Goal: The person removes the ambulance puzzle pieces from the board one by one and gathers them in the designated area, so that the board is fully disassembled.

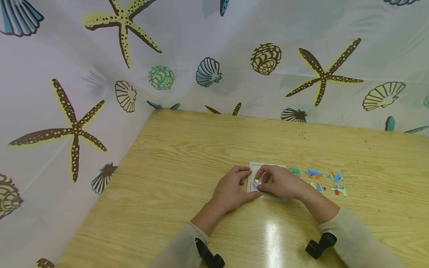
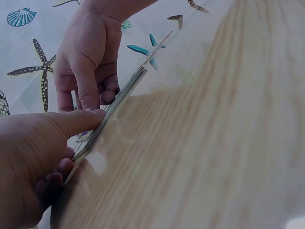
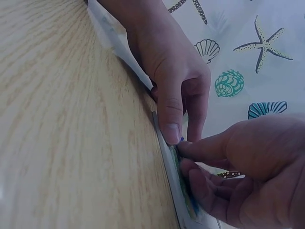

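A white puzzle tray (image 1: 254,168) lies on the wooden table in the head view. My left hand (image 1: 230,190) holds its left side, thumb along the near edge and fingers at the far left. In the left wrist view, the thumb (image 2: 86,120) lies over the tray's rim. Bent over the tray, my right hand (image 1: 283,181) has thumb and fingers pinching at a small colourful puzzle piece (image 1: 254,186) near the lower left corner. The fingers hide much of that piece. Its palm covers the tray's right part.
Several loose puzzle pieces (image 1: 314,173) lie in two rows right of the tray, partly behind the right hand. A white curtain (image 1: 234,37) printed with shells and starfish borders the table (image 1: 174,156) at the back and left. Black wrist mounts (image 1: 320,245) sit on both sleeves.
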`<state>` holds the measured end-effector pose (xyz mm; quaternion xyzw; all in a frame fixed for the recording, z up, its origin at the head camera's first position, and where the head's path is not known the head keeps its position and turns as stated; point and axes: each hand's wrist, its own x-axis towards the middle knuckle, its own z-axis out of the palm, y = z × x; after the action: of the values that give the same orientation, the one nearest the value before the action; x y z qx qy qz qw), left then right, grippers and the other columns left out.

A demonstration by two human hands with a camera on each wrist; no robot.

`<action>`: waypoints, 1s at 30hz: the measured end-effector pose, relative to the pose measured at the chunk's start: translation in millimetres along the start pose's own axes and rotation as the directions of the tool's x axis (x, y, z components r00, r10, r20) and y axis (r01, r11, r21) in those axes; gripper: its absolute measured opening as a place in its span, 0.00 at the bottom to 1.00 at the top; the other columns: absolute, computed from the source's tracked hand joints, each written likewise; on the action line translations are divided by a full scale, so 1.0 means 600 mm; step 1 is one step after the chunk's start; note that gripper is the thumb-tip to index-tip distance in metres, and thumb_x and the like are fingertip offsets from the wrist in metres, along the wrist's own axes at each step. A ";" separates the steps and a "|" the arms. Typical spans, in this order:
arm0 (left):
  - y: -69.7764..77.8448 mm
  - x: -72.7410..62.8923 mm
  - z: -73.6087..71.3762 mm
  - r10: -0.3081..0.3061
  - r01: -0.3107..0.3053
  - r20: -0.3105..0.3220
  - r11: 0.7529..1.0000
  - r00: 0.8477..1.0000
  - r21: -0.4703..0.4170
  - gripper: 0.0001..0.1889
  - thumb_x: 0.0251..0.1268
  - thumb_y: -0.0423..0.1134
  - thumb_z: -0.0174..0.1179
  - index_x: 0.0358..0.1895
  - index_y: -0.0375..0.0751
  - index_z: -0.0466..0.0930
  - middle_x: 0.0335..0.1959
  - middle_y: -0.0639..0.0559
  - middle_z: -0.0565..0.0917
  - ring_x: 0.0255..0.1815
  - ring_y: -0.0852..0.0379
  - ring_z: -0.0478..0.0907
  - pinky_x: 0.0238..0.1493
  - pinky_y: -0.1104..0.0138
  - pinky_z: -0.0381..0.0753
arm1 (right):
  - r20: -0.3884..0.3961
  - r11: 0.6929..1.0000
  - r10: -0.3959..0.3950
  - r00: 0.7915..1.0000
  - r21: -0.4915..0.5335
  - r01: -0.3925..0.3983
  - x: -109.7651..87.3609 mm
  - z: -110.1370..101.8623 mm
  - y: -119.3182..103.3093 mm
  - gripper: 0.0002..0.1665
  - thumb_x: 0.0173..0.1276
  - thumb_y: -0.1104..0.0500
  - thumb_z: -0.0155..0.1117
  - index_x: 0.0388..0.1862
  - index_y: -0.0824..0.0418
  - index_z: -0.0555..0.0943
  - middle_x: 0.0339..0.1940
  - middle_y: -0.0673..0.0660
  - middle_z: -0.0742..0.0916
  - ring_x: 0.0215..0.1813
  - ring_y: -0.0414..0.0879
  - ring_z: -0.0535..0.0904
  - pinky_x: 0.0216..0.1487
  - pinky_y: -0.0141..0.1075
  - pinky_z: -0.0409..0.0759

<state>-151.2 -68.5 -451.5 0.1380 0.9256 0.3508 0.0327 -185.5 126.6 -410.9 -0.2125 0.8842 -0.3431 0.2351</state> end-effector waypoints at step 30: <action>0.004 0.001 0.000 0.001 -0.001 -0.004 1.000 1.000 0.017 0.37 0.54 0.58 0.73 0.64 0.41 0.79 0.64 0.56 0.76 0.45 0.61 0.75 0.43 0.68 0.74 | -0.008 0.913 0.055 0.998 0.404 -0.047 -0.019 -0.001 0.017 0.15 0.74 0.63 0.57 0.56 0.68 0.79 0.37 0.61 0.82 0.36 0.47 0.85 0.42 0.39 0.86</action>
<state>-151.1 -66.6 -450.1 0.1379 0.9286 0.3432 0.0294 -178.9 140.3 -414.6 -0.1328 0.8019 -0.5139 0.2743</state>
